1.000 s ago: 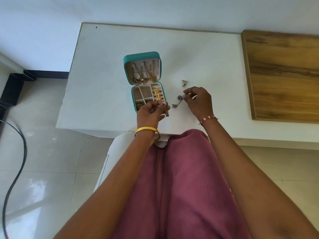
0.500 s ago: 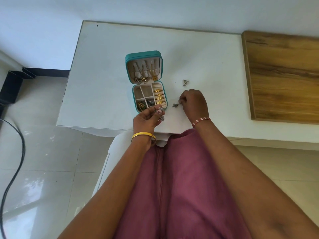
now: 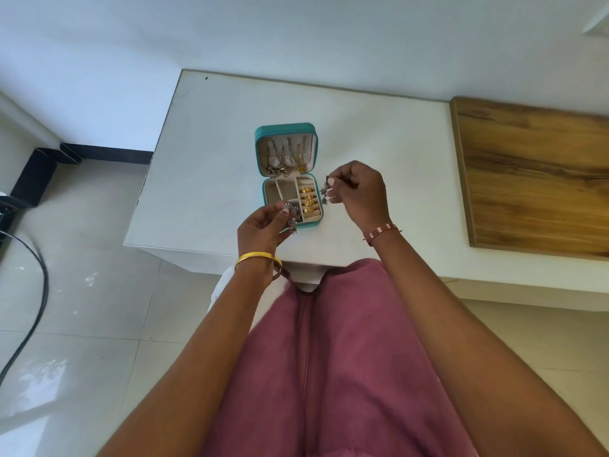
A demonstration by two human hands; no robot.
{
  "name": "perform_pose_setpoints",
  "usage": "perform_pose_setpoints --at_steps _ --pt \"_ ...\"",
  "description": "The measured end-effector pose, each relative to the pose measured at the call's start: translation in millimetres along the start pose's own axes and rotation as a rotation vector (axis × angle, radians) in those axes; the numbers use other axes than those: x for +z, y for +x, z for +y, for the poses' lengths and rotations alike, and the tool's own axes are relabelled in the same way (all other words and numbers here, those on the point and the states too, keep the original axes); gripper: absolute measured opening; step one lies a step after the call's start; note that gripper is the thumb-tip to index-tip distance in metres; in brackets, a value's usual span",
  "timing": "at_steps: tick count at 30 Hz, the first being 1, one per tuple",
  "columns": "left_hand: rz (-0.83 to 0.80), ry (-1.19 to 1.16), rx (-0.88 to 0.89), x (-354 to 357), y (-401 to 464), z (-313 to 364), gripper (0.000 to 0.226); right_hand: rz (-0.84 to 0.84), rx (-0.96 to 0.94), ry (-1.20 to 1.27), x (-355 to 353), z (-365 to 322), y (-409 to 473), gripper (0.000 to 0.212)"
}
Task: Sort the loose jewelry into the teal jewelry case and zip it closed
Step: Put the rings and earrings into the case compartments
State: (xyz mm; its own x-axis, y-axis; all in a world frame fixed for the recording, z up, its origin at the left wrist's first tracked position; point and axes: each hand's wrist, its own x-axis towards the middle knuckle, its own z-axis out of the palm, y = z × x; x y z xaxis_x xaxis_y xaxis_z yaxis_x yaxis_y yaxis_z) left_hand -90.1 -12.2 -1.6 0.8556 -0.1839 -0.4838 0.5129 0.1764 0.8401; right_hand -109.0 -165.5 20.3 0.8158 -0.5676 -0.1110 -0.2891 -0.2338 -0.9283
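Left hand [image 3: 263,222] is pinching a silver earring [image 3: 291,212] over the teal jewelry case's [image 3: 286,174] near-left corner; right hand [image 3: 357,189] is pinching another dangly piece [image 3: 325,191] just beside its right edge. Case is lying open mid white table [image 3: 204,166], plenty of bare room around, tiled floor [image 3: 82,291] below.

I count one teal jewelry case [image 3: 286,129], open, between my two hands. Four gold rings [image 3: 308,200] in slot nearest right hand [image 3: 359,192]. One dangling silver earring [image 3: 324,191] pinched there, one more [image 3: 290,214] in left hand [image 3: 260,225]. Necklaces in lid: count unclear.
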Motion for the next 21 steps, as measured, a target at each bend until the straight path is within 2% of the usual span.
perform_pose_setpoints --at_steps 4,9,14,18,21 --pt "0.022 -0.044 0.036 -1 9 19 0.015 -0.034 0.025 0.167 12 -21 4 0.008" --pt "0.056 -0.075 0.042 -3 24 34 0.013 -0.060 0.048 0.172 31 -29 14 0.008" --pt "0.079 -0.077 0.015 -4 31 32 0.014 -0.058 0.074 0.036 48 -21 24 0.004" --pt "0.092 -0.071 -0.005 -5 35 28 0.014 0.016 0.010 -0.172 59 -7 32 0.006" --pt "0.104 -0.066 -0.020 -6 33 23 0.013 0.002 -0.023 -0.270 62 -2 35 0.008"
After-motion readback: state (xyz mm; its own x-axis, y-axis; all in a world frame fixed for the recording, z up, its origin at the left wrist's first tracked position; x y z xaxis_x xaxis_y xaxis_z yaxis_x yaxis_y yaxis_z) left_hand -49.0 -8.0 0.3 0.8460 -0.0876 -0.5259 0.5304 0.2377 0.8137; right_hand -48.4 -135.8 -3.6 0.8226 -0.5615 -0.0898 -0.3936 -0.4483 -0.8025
